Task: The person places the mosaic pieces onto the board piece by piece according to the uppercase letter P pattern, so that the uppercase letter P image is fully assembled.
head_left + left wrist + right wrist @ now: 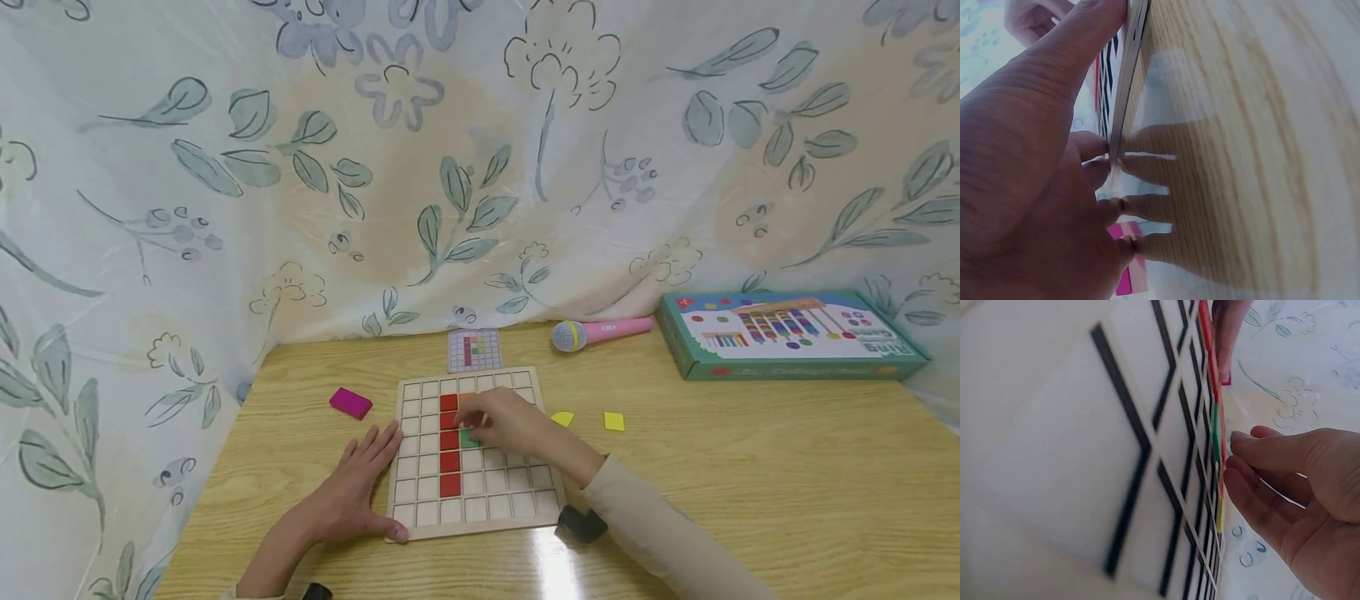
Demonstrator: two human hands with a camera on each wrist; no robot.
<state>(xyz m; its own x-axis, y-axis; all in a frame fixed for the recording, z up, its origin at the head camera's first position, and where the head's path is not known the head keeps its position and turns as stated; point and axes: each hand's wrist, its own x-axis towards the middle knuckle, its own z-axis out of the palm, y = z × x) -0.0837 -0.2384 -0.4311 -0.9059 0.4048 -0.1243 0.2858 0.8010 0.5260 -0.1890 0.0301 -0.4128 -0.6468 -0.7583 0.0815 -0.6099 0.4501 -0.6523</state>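
A wooden grid board (435, 531) lies flat on the table, with a column of red tiles (450, 485) in it. Beside that column are a green tile (469, 440) and a partly covered orange tile (467, 397). My left hand (348, 487) rests along the board's left side, its fingers spread and its thumb at the near left corner. Over the upper middle of the board is my right hand (506, 423), fingers loosely bent, tips at the red and green tiles. In the right wrist view, a gap shows between that hand's thumb and fingers (1260, 506).
A small pattern card (474, 351) lies just behind the board. Left of it is a magenta block (350, 403). Yellow pieces (613, 422) lie to the right. A pink microphone (600, 333) and a green game box (787, 336) stand at the back right, before a floral cloth (450, 167).
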